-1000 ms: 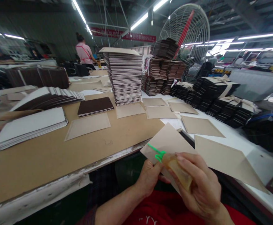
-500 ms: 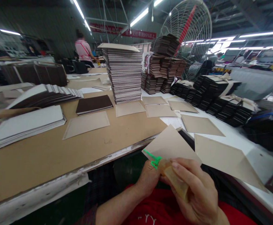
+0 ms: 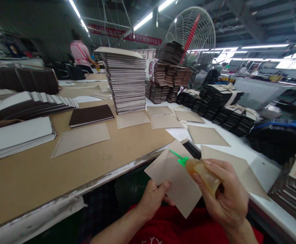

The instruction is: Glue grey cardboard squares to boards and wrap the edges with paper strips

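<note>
My left hand [image 3: 153, 198] grips the near edge of a tan cardboard sheet [image 3: 173, 176], thumb on top, holding it tilted above my lap. My right hand [image 3: 224, 196] is wrapped around a small amber glue bottle [image 3: 204, 174] with a green nozzle [image 3: 178, 158]. The nozzle tip points up and left over the sheet's upper part. Whether the tip touches the card is unclear.
Several tan sheets [image 3: 206, 135] lie on the white bench to the right, and one [image 3: 80, 138] on the brown table. A tall board stack [image 3: 126, 81], dark board piles [image 3: 170, 73], black bundles [image 3: 221, 101], white boards [image 3: 16, 135], a large fan [image 3: 191, 40]. A person in pink [image 3: 80, 54] stands far back.
The sheet has turned flatter and lower in my left hand. My right hand has moved right and up, so the nozzle now sits over the sheet's upper part. The view has shifted right.
</note>
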Motion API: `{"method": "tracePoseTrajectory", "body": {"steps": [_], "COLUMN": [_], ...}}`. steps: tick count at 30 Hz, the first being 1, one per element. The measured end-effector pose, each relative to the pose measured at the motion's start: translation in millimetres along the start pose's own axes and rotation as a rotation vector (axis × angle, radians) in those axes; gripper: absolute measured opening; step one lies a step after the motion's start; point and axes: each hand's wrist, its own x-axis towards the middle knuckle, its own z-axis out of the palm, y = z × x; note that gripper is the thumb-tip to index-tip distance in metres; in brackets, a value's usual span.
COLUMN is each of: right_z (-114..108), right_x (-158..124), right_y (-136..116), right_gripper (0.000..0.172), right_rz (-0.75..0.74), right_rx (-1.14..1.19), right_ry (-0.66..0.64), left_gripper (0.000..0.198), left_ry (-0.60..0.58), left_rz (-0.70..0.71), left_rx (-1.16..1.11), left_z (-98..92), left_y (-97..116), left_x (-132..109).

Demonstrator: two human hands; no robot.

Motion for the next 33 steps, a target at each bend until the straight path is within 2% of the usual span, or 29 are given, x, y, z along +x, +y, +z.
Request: {"method": "tracePoseTrajectory", "body": {"steps": [3,7,12,15,17,20,21,22,25,27,31,33], "right_z": [0.4,1.6,5.3,7.5,9.6,11.4,10.8,9.3,1.3,-3.7,-6.8,-6.9], "right_x": [-4.9,-5.7,-9.1,-11.3,-12.5,-13.2,-12.6,-11.3,-4.8,-1.1,0.2,0.2], "right_y": [-5.9,-8.7,-11.6,-11.9,-12.9,-13.9,-12.7,-10.4,0.8,7.3,10.0,9.7], "right_gripper": [0.051,0.054,0.055,0.053,0.052,0.055,0.055,0.054,0.051,0.050,0.049,0.050], "right_rz": [-0.042,-0.050,-0.120,-0.062,-0.048,-0.107,-0.111,-0.098,-0.016,0.018,0.009,-0.005], "right_rx": [0.047,-0.033,0.123,0.055,0.049,0.131,0.135,0.117,-0.009,-0.053,0.014,-0.007], "right_ry": [-0.100,0.015,-0.193,-0.068,-0.052,-0.195,-0.208,-0.182,0.026,0.108,0.016,0.032], "left_gripper": [0.037,0.038,0.037,0.039,0.039,0.038,0.038,0.038,0.039,0.038,0.039,0.040], "left_ry": [-0.007,-0.015,-0.023,-0.014,-0.015,-0.018,-0.014,-0.009,-0.004,-0.011,-0.003,0.000], "left_rz": [0.003,0.003,-0.012,-0.007,-0.009,-0.025,-0.028,-0.028,-0.022,-0.019,-0.020,-0.015], "left_rx": [-0.014,-0.003,-0.016,-0.006,-0.003,-0.008,-0.011,-0.011,0.000,0.011,0.012,0.014], "left_z": [-1.0,-1.2,-1.9,-2.7,-2.7,-3.0,-3.4,-4.0,-6.5,-7.9,-9.2,-9.4], "left_y": [-0.6,-3.8,-6.1,-5.5,-5.6,-7.4,-8.2,-9.1,-10.7,-10.9,-11.0,-11.3], "left_x": [0.5,1.4,2.2,1.7,1.6,1.5,1.1,0.6,-1.5,-2.3,-2.3,-2.5]}}
